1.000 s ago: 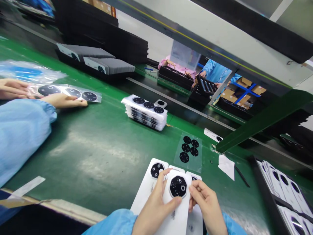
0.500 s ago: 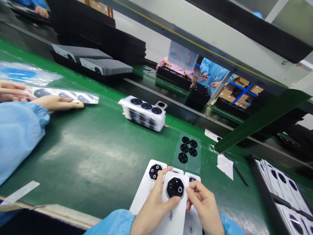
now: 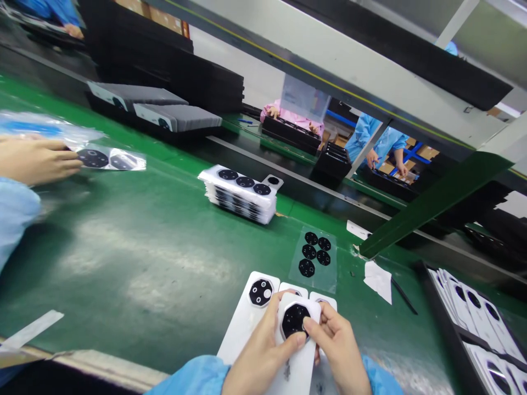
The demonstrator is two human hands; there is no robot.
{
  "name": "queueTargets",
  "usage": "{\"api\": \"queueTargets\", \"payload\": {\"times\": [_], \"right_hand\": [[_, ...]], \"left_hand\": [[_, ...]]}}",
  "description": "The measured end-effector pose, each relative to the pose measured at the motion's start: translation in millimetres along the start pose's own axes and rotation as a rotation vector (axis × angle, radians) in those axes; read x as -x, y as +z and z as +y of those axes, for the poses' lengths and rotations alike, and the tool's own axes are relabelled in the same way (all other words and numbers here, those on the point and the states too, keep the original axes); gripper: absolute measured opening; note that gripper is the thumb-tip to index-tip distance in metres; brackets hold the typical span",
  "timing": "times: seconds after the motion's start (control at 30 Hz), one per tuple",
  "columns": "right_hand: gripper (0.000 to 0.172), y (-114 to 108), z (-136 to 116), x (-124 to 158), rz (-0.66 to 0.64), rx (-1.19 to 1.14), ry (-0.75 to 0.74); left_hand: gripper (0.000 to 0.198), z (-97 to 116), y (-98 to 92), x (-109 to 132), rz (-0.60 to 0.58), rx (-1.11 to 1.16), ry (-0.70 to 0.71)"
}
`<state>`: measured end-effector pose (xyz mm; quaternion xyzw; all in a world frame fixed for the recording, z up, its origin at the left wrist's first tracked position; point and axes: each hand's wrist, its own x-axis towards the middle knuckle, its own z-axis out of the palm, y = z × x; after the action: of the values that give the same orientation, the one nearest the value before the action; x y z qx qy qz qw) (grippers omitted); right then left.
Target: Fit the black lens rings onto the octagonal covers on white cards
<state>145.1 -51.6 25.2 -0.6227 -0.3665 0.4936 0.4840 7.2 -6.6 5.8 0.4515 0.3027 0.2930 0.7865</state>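
Note:
My left hand (image 3: 261,345) is closed around the left side of a white phone back cover (image 3: 302,362), its thumb lying near the lower rim of the black octagonal camera plate (image 3: 293,317). On the right edge, my right hand (image 3: 341,345) grips the same cover, thumb pressed on the plate's right side and fingers curled behind. Beneath and beside it lie more white covers; the left one (image 3: 242,323) shows a black plate with pale rings, the others are partly hidden. Just beyond them is a clear sheet (image 3: 294,272) with several black camera stickers.
A stack of wrapped sticker strips (image 3: 242,200) stands mid-bench. At left a co-worker's hand (image 3: 37,159) rests by a sticker strip (image 3: 132,162). To the right are a paper scrap (image 3: 377,281), a black stick (image 3: 404,296), a tray of covers (image 3: 438,312) and a green post (image 3: 436,206).
My right thumb has moved from the cover's edge onto the camera plate. The co-worker's hands and strip have shifted left. A person in blue across the bench has moved right.

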Motion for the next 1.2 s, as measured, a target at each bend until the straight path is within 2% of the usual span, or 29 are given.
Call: {"api": "queueTargets", "payload": {"times": [0.1,0.2,0.37,0.57,0.7,0.8,0.9,0.97,1.07,1.2], "right_hand": [[0.037,-2,3,-3,0.006,-0.003,0.001],[0.034,-3,3,-3,0.026,-0.033,-0.026],[0.033,0,4,-2,0.126,0.070,-0.148],[0.040,9,11,-1,0.217,0.199,-0.207],[0.039,15,11,0,0.274,0.269,-0.287],[0.043,18,8,1,0.297,0.318,-0.336],[0.045,18,9,1,0.333,0.307,-0.304],[0.045,17,13,2,0.405,0.275,-0.247],[0.055,17,18,1,0.495,0.230,-0.154],[0.062,18,18,-1,0.511,0.198,-0.082]], "left_hand": [[0.056,-2,-6.5,2,0.010,-0.095,0.051],[0.050,4,-9.6,2,-0.001,-0.115,0.032],[0.026,19,-1.5,-3,0.027,-0.033,0.005],[0.028,22,6.7,-2,0.047,0.073,-0.049],[0.029,17,8.8,-3,0.169,-0.036,0.015],[0.031,15,8.8,-7,0.172,-0.127,0.042],[0.031,16,7.7,-11,0.174,-0.157,0.079],[0.029,19,7.0,-12,0.179,-0.154,0.091],[0.028,23,6.6,-11,0.159,-0.102,0.068],[0.023,24,6.8,-9,0.211,-0.041,0.048]]}}
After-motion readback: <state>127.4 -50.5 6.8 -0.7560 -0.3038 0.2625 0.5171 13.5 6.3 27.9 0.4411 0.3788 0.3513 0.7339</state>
